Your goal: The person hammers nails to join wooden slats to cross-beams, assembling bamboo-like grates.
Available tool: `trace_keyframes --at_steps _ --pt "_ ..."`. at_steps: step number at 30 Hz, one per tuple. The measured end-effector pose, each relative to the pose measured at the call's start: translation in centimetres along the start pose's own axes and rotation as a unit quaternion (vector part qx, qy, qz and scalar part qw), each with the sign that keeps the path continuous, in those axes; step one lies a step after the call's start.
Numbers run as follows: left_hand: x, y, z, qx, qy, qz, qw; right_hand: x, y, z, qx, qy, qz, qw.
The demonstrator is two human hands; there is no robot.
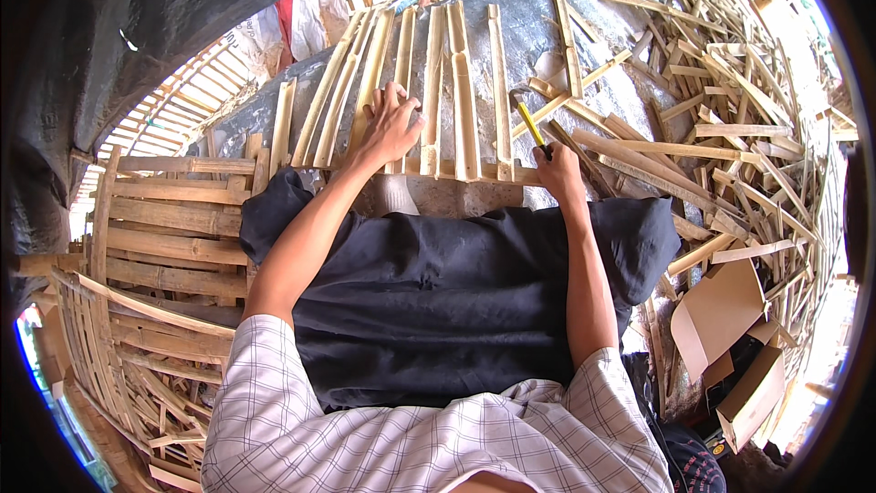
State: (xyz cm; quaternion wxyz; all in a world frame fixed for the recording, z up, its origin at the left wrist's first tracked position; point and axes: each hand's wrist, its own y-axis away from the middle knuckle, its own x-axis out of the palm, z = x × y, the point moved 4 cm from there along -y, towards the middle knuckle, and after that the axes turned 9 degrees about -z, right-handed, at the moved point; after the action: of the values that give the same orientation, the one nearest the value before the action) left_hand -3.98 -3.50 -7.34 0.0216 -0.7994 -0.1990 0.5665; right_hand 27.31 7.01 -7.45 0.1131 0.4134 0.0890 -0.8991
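Note:
Several split bamboo slats [463,82] lie side by side in front of me, pointing away, their near ends over a crosswise bamboo strip [520,175]. My left hand [392,128] rests palm down on the slats left of the middle, its fingers bent and spread apart; whatever is under the palm is hidden. In my right hand [558,171] is the handle of a hammer [529,120] with a yellow-and-black grip. The hammer's dark head points away from me, just right of the rightmost slat in the row. A black cloth [438,283] covers my lap.
Loose bamboo strips [730,137] pile up along the right side. An open cardboard box [721,315] sits at the lower right. On the left stands a bamboo slat frame [173,242]. A grey sheet [525,18] spreads beneath the slats; dark sheeting [137,27] hangs at upper left.

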Motion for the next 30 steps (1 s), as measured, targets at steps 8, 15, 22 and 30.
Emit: trace_keyframes --at_steps 8,15,22,30 --pt "0.1 0.0 -0.1 0.003 0.001 -0.007 1.0 0.1 -0.2 -0.3 -0.009 0.007 -0.002 1.0" --pt "-0.4 -0.3 -0.8 0.071 0.054 -0.095 0.991 0.5 -0.2 -0.5 -0.02 0.003 -0.014 1.0" --pt "2.1 1.8 -6.3 0.064 -0.083 -0.02 0.994 0.6 -0.2 0.0 -0.012 0.003 -0.002 1.0" --pt "1.7 1.6 -6.6 0.082 -0.044 -0.007 0.996 0.2 0.0 0.1 0.0 -0.005 0.001 1.0"
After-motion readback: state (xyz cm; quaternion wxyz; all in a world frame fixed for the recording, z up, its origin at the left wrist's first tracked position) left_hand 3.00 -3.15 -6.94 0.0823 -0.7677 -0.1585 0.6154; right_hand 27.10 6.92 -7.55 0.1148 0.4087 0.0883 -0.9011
